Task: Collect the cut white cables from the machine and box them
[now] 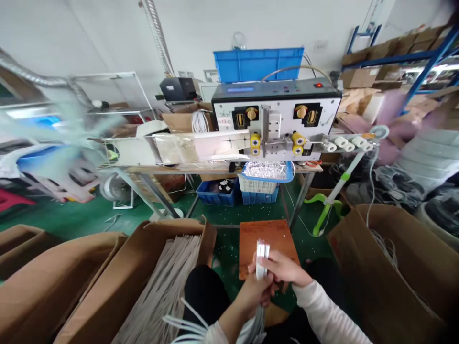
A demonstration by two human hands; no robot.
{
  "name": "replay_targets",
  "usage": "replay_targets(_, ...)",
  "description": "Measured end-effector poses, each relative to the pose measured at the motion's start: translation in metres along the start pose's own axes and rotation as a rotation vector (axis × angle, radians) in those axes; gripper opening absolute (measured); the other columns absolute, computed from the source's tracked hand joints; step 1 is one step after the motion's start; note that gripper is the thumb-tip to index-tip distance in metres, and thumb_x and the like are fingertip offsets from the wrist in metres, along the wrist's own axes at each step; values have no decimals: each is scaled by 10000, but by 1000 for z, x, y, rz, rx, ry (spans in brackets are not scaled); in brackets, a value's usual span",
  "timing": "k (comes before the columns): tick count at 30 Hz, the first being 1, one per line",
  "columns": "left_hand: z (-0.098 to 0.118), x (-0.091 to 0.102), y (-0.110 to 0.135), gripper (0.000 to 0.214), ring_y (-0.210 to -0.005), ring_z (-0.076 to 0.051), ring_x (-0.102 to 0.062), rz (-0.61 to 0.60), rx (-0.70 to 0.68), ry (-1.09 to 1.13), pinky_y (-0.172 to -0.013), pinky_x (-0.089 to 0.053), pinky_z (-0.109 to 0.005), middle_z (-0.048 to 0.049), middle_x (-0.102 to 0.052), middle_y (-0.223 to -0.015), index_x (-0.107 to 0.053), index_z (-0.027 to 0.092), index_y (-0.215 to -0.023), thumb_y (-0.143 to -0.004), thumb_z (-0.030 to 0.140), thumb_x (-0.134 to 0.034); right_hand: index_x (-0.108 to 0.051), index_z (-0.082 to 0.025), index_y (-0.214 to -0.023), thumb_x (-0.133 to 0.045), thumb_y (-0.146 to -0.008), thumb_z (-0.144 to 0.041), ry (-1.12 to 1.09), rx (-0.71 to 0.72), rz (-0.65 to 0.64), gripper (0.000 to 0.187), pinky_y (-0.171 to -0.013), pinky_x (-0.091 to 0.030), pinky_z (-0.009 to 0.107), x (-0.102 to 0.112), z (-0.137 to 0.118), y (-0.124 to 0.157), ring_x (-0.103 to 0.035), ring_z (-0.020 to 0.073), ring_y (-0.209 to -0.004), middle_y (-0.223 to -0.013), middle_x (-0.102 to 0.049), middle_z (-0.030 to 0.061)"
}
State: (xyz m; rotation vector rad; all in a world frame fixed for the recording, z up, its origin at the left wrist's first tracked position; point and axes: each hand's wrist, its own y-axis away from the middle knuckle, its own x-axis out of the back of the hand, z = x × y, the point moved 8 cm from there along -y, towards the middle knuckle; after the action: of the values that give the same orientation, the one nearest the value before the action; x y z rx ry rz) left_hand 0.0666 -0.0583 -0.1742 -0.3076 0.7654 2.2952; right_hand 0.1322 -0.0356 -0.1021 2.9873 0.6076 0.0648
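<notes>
A bundle of white cut wires [262,253] stands upright between my hands, its even ends pointing up over a brown wooden stool [247,239]. My left hand [253,291] is closed around the bundle lower down. Just above it my right hand [283,267] is closed on the same bundle near its top. The wires' lower lengths [190,329] trail down and left past my left forearm. Beside my left knee an open cardboard box [143,239] holds many long white wires [168,272].
A wire-cutting machine [279,119] with yellow rollers stands on a bench ahead. Below its outlet sits a blue-rimmed basket [267,174] of small bits. At right are a green-legged roller stand [333,191] and a cardboard box [405,248] with wire feeding up. A pale fan [68,124] is at left.
</notes>
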Motion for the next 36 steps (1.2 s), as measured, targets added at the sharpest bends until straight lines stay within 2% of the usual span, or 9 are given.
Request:
replay_targets(2,-7,10,-2,662,-366,-37,-325,54,-20,23,-364,-207,-211,-45,-630,-644,-615,151,-783,-601,774,-743,-704,-167,-1035,-455,-918,-697,-46,-71,3,597,-324,-296,174,-7,16,-8,-437,47,-400,-868,-689,49)
replay_targets(4,-12,23,-4,679,-355,-55,-356,87,-41,70,-357,-184,-219,-54,-629,-616,-617,153,-762,-582,797,-733,-663,-193,-1101,-479,-892,-721,-51,-84,35,596,-333,-330,193,-9,31,-17,-458,65,-399,-857,-679,39)
replay_targets(7,-15,48,-7,666,-309,-62,-303,118,-42,195,-349,-170,-223,27,-489,-447,-637,172,-793,-555,780,-767,-591,-261,-1215,-512,-889,-695,-10,37,221,548,-547,-515,268,10,51,-31,-651,156,-656,-954,-689,58)
replay_targets(9,-13,67,-8,694,-285,-49,-210,141,-2,287,-338,-137,-224,84,-347,-379,-635,191,-769,-439,772,-822,-580,-273,-1179,-486,-890,-700,15,53,403,524,-640,-542,316,33,77,-34,-691,193,-743,-956,-697,65)
replay_targets(13,3,95,-8,700,-305,-29,-118,184,16,351,-348,-86,-213,110,-254,-378,-628,208,-739,-341,727,-876,-536,-249,-828,-400,-839,-769,139,-168,570,537,-409,-389,275,70,157,-29,-556,170,-397,-553,-577,-9)
replay_targets(17,9,97,-7,699,-339,-13,-99,182,28,357,-390,-57,-206,119,-273,-400,-631,184,-782,-373,682,-901,-478,-259,-757,-437,-788,-739,99,-227,630,483,-348,-300,226,83,204,-18,-519,142,-361,-557,-545,-35)
replay_targets(23,5,73,-16,756,-354,-23,-106,130,40,287,-439,-15,-217,133,-251,-393,-586,175,-815,-392,741,-856,-480,-224,-778,-419,-822,-696,127,-250,642,478,-320,-262,171,81,214,-17,-501,91,-354,-584,-542,-44)
replay_targets(28,3,57,-17,761,-345,-16,-98,133,25,293,-426,-13,-222,141,-249,-385,-578,172,-813,-392,744,-851,-509,-210,-810,-399,-889,-684,203,-121,686,493,-377,-314,181,83,213,-14,-528,96,-394,-595,-537,-32)
replay_targets(36,-29,51,-17,783,-321,-33,-105,181,28,319,-378,-60,-230,143,-211,-356,-579,189,-795,-341,774,-835,-507,-214,-779,-420,-928,-640,325,-22,741,459,-442,-340,212,85,207,-8,-482,113,-444,-576,-485,-29)
